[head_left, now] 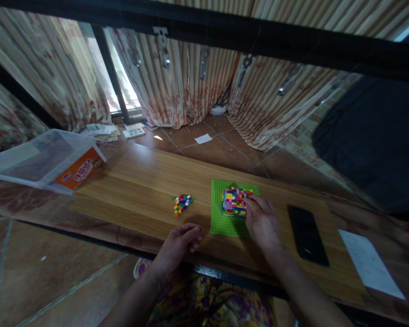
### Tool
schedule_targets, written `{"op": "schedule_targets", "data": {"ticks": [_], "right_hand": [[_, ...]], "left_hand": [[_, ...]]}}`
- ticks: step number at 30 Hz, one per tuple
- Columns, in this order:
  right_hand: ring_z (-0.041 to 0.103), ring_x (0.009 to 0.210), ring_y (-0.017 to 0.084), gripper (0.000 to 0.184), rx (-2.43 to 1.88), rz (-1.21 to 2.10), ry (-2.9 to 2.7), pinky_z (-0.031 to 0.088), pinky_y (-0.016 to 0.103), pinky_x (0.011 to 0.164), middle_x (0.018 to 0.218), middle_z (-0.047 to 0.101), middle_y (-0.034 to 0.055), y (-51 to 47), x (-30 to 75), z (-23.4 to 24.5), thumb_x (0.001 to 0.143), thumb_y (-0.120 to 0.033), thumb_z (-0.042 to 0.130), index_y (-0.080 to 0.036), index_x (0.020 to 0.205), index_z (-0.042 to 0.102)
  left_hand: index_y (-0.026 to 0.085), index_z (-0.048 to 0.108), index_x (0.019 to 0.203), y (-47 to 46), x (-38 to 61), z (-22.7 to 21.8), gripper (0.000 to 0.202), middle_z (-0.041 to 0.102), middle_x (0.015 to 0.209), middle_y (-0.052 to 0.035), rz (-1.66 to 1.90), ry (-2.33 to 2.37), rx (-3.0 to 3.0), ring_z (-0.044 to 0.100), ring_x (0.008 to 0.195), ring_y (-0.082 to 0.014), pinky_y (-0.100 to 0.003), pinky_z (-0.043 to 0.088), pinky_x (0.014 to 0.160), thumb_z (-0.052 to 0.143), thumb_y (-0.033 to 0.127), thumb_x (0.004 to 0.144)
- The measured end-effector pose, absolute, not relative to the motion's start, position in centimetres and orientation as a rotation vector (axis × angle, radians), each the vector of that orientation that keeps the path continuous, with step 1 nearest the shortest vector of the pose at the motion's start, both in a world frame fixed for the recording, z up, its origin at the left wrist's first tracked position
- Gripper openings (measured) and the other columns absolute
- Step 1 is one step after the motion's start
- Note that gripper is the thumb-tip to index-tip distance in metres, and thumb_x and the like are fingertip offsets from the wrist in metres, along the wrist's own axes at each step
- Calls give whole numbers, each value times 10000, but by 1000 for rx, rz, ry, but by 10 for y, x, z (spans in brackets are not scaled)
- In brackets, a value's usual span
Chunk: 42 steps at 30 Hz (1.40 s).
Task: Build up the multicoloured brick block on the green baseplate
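A green baseplate (225, 218) lies on the wooden table (132, 181). On it stands a square block of many small coloured bricks (233, 200). My right hand (261, 220) rests on the right side of that block, fingertips pressing its edge; what the fingers hold, if anything, is hidden. A small loose cluster of coloured bricks (182, 203) sits to the left of the baseplate. My left hand (182, 240) lies near the table's front edge below that cluster, fingers loosely curled, with nothing seen in them.
A black phone (306, 234) lies right of the baseplate, with a white sheet (370, 263) further right. A clear plastic box with an orange label (51, 161) stands at the table's left end. Papers (132, 131) lie on the tiled floor beyond, by striped curtains.
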State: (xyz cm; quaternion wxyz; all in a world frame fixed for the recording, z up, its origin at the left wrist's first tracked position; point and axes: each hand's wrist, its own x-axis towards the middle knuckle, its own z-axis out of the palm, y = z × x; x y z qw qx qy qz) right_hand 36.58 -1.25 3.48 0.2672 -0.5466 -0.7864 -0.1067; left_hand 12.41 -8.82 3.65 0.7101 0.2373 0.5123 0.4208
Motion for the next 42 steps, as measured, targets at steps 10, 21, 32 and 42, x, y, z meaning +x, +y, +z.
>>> {"op": "schedule_targets", "data": {"ticks": [10,21,32,42], "right_hand": [[581,964,246,297,-1489,-169,-2088,518,406,864,1056,654,120,-12,366,40,941,-202,422,-172,1020,706],[626,1004,209,312,-1297,491,-2109,518,368,904,1092,654,83,-44,265,46,901,-161,475,-204,1180,607],[591,1038,182,545,-1233,795,-2436,449,329,959,1114,579,78,27,222,29,702,35,515,-184,1193,602],[585,833,126,393,-1252,863,-2322,462,284,820,1013,584,35,22,232,23,751,-29,586,-198,1100,644]], "left_hand": [[132,670,841,-89,117,42,341,599,680,4,995,1162,596,464,548,-66,-196,351,518,720,440,706],[184,588,1161,-77,74,25,432,616,1052,-69,958,1930,1324,602,803,-167,-307,497,751,633,231,734],[158,588,1126,-31,65,35,467,591,1061,-112,644,1754,1772,581,980,-247,-363,474,910,703,212,677],[172,608,1074,-28,70,30,293,603,996,-92,647,1763,1842,586,916,-221,-319,470,815,584,195,783]]}}
